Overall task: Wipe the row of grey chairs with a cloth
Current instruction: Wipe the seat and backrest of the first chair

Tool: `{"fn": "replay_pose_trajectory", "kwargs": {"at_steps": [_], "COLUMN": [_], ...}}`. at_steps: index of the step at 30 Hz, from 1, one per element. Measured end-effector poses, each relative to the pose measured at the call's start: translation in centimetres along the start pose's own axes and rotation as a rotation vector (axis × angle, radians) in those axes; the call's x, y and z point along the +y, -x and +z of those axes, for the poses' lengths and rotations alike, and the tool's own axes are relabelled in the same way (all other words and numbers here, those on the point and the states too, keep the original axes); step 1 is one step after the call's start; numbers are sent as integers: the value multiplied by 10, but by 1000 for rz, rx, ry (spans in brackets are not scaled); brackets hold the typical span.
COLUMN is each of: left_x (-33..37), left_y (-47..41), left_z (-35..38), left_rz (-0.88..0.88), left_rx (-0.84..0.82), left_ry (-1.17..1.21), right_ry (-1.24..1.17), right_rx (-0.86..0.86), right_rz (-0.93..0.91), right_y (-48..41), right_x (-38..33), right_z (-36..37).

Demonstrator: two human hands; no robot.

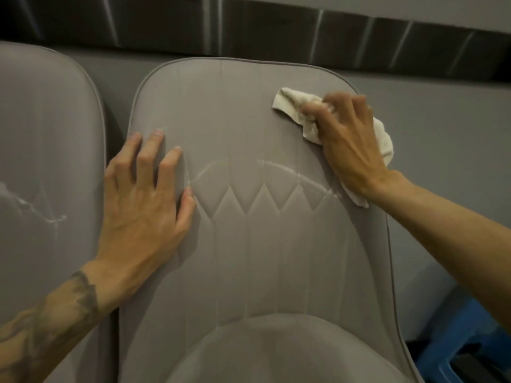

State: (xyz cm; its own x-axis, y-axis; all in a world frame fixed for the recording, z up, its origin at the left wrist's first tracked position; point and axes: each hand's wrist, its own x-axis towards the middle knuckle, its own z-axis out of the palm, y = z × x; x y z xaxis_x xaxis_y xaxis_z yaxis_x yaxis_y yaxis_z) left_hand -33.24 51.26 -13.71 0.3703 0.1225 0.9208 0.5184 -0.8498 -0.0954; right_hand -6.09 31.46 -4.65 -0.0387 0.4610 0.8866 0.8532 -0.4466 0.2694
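A grey padded chair (249, 258) fills the middle of the view, its quilted backrest facing the camera and its seat cushion (276, 352) at the bottom edge. The cream cloth (287, 102) lies bunched against the upper right corner of that backrest, with part of it sticking out to the left of the right hand (349, 145) and part hanging past the chair's right edge. The right hand's fingers (344, 106) are bent over the cloth, gripping it and pressing it to the upholstery. The left hand (143, 208) lies flat on the left side of the same backrest, near its piped edge, its fingers (150, 153) spread and pointing up. A thin white arc of residue (279, 165) runs across the backrest between the two hands. A second grey chair (41, 128) stands just beside it on the left and bears a white smear (41, 214) of its own. The left forearm (55, 313) is tattooed. Behind the chairs is a grey wall (442, 120) with a dark band (276, 29) above. A blue stool (470, 335) shows at the lower right.
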Motion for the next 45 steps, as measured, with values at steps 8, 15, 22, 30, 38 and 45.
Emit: {"fn": "replay_pose_trajectory", "kwargs": {"at_steps": [8, 15, 22, 30, 38, 45], "left_x": [-2, -2, -3, -6, -7, -6], "left_y": [1, 1, 1, 2, 2, 2], "left_z": [1, 4, 7, 10, 10, 9], "left_rz": [15, 23, 35, 31, 27, 26], "left_rx": [18, 25, 41, 57, 66, 57], "left_ry": [-6, -25, -21, -25, -19, -24], "right_ry": [-86, 196, 33, 105, 19, 82], "right_rx": [13, -115, 87, -7, 115, -13], "right_rz": [88, -276, -36, -227, 189, -63], "right_y": [8, 1, -23, 8, -6, 23], "right_x": [-7, 30, 3, 11, -5, 9], "right_z": [2, -16, 4, -5, 7, -6]}}
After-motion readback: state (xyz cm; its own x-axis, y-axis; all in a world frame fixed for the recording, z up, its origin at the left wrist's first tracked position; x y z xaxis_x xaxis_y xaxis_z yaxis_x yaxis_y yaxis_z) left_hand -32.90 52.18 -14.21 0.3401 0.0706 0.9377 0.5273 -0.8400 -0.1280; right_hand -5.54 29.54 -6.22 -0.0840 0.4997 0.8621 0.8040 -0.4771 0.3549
